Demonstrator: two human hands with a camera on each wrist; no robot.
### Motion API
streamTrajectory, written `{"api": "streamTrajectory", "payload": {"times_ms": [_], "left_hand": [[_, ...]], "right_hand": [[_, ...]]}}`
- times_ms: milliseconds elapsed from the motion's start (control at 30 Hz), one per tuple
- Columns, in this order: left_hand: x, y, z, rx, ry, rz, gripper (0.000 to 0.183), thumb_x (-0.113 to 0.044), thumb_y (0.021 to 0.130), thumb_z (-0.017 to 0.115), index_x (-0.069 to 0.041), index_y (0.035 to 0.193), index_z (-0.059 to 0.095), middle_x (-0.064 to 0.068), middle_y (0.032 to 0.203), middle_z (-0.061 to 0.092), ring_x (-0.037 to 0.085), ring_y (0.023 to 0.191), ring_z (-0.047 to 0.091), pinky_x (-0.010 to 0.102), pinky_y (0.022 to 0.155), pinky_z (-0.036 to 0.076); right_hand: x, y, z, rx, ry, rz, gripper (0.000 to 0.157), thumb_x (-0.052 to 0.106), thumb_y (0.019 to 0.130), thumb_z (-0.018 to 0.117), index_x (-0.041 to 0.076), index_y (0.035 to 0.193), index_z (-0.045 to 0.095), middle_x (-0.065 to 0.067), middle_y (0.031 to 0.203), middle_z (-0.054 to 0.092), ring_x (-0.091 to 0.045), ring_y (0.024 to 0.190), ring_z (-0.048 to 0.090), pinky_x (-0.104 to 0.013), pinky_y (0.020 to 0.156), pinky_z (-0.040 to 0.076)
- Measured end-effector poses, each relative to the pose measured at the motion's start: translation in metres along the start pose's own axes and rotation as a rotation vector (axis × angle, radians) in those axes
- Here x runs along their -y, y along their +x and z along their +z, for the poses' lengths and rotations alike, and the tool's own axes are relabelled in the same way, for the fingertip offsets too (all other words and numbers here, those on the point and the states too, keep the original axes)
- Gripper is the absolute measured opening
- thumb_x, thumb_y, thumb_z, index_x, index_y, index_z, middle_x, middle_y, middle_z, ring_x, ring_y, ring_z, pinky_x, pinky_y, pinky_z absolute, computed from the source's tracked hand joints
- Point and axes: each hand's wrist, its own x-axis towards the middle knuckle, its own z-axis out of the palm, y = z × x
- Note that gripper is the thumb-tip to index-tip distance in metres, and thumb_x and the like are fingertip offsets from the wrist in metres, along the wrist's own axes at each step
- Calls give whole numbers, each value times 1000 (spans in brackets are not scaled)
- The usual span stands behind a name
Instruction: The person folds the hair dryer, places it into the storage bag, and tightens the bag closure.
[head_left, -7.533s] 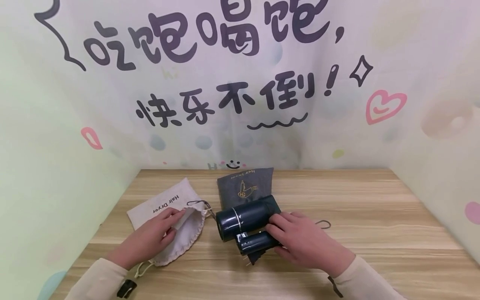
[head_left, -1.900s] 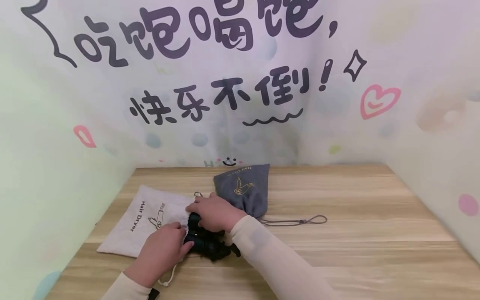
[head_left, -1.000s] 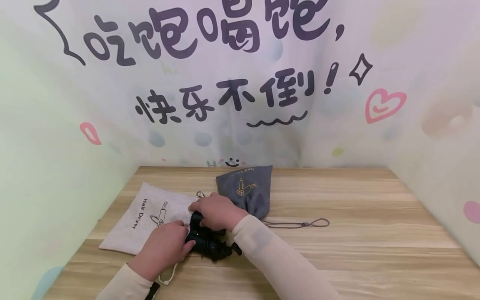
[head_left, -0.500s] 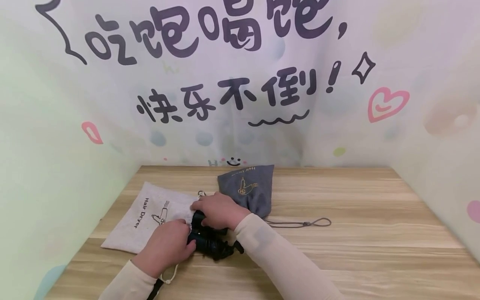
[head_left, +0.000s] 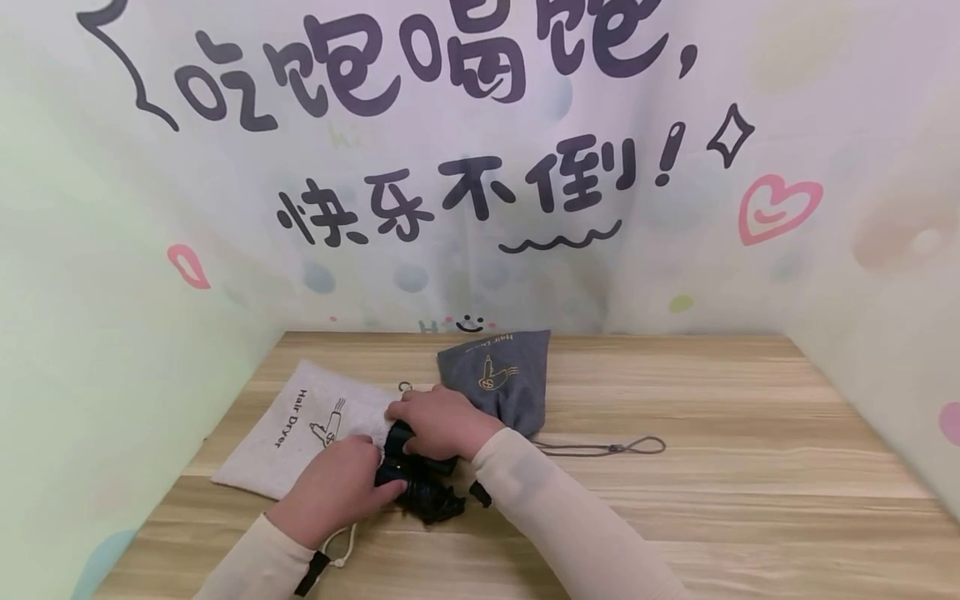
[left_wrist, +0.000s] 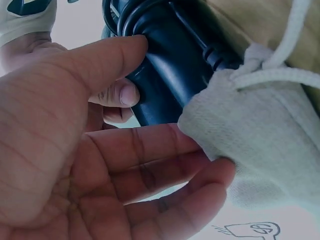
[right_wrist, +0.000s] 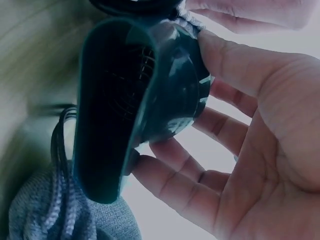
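Observation:
A dark teal hair dryer point(head_left: 427, 498) lies partly inside a pale drawstring bag point(head_left: 258, 442) printed "Hair Dryer". My left hand point(head_left: 341, 483) is at the bag's mouth. In the left wrist view, its thumb presses the dryer's cord-wrapped handle point(left_wrist: 170, 55), while the fingers curl against the gathered cloth edge point(left_wrist: 210, 120). My right hand point(head_left: 442, 421) holds the dryer's body from the far side. Its thumb and fingers surround the wide nozzle point(right_wrist: 182, 85) in the right wrist view. How deep the front of the dryer sits is hidden by the cloth.
Behind the right hand lies a grey drawstring bag point(head_left: 495, 379) with a gold dryer drawing. Its cord point(head_left: 637, 445) trails right across the wooden table point(head_left: 712, 517). A printed cloth point(head_left: 570, 283) hangs behind.
Earlier the dryer lay on the grey bag under my right hand, outside the pale bag. It has since entered the pale bag's mouth. Lately the pale bag has shifted slightly right.

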Motion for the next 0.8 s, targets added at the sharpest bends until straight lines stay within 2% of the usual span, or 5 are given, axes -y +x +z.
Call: {"api": "streamTrajectory", "payload": {"times_ms": [200, 367, 600, 800], "left_hand": [[3, -1, -1, -1, -26, 4, 39, -36, 77, 83, -9, 64, 58, 1, 65, 50, 18, 59, 51, 39, 57, 47], [6, -3, -2, 7, -27, 11, 36, -35, 77, 83, -10, 66, 59, -1, 66, 51, 15, 60, 49, 36, 57, 43], [11, -4, -2, 6, -10, 38, 33, -36, 77, 82, -8, 74, 65, -2, 73, 53, 14, 62, 50, 36, 59, 45], [14, -4, 0, 20, -25, 42, 35, -36, 78, 82, -3, 86, 71, 2, 88, 62, 20, 76, 61, 39, 71, 51]], "right_hand": [[1, -2, 0, 4, -16, 17, 48, 35, 95, 68, 26, 140, 55, 2, 138, 55, -15, 124, 54, -41, 106, 39], [3, -4, 1, -6, -27, 34, 48, 39, 94, 67, 25, 138, 55, 0, 134, 55, -18, 114, 57, -38, 100, 43], [8, -6, 3, -16, -56, 71, 47, 43, 94, 65, 23, 135, 55, -1, 128, 55, -22, 101, 59, -36, 89, 48], [14, -9, 4, -10, -101, 113, 46, 46, 94, 64, 19, 131, 56, -3, 123, 54, -23, 92, 59, -34, 79, 51]]}}
